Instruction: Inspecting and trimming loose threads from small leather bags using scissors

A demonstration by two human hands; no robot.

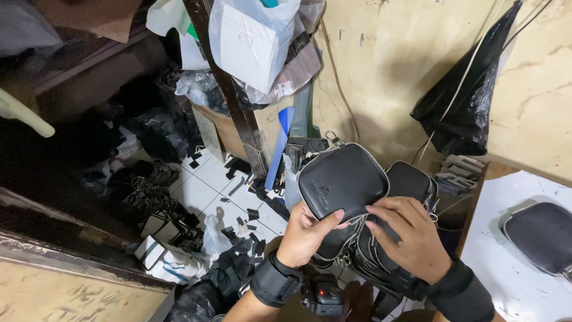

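Hands — left hand, right hand — grip black pouches (zippered).

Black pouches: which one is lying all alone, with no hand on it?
The black zip pouch on the white table at right; the others are stacked in both hands.

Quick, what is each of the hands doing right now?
Left hand: closed on the black zip pouch.
Right hand: gripping the stack of pouches beneath.
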